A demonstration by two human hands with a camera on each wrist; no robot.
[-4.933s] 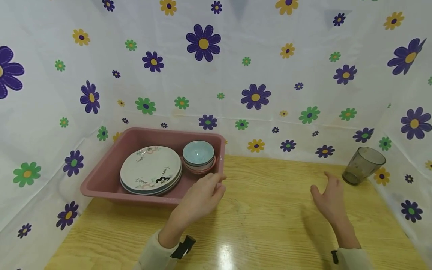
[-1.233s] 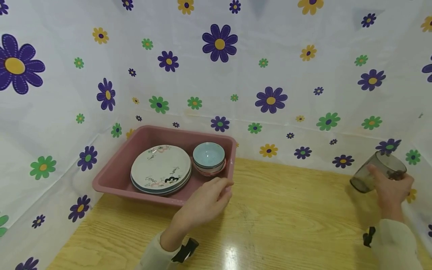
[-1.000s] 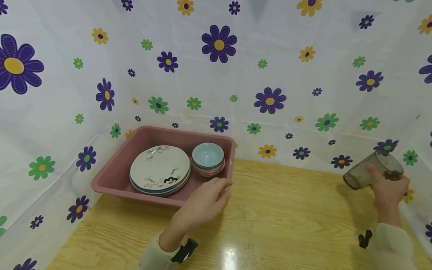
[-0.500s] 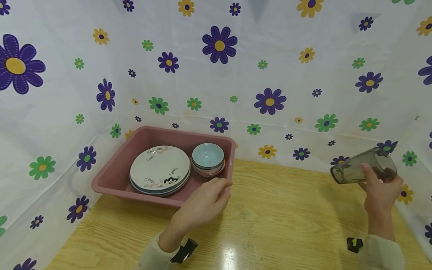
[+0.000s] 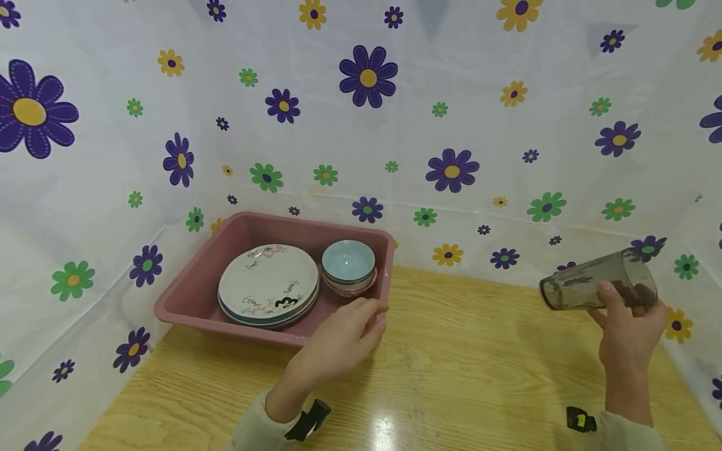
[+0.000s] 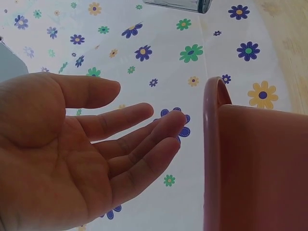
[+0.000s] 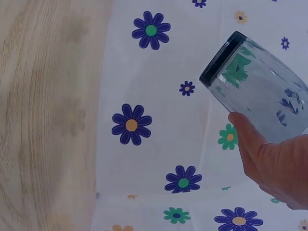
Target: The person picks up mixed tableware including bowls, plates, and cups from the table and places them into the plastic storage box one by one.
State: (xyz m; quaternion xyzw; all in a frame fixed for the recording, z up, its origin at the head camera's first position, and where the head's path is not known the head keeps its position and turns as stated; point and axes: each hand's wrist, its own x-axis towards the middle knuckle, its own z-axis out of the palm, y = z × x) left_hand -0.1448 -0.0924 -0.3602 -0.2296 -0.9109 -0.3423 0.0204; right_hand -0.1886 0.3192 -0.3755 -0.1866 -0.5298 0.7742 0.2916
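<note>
My right hand [image 5: 628, 335] grips a smoky, see-through drinking glass [image 5: 586, 285] above the right side of the table. The glass lies nearly on its side, its base toward the left and its mouth toward the right. In the right wrist view the thumb and fingers hold the glass [image 7: 260, 86] by its wall. My left hand [image 5: 337, 341] hovers by the near right corner of a pink plastic basin [image 5: 186, 307]. In the left wrist view that hand [image 6: 82, 149] shows relaxed fingers, apart from the basin wall, with nothing in it.
Inside the basin sit a stack of white plates [image 5: 267, 279] with a printed pattern and a stack of small bowls [image 5: 348, 260], the top one light blue. A wooden table [image 5: 462, 351] carries everything. Flowered white cloth [image 5: 507, 125] hangs behind and at both sides.
My right hand has reached to the glass at the far right, taken hold of it, lifted it and tipped it sideways while moving left. The left hand has stayed near the basin.
</note>
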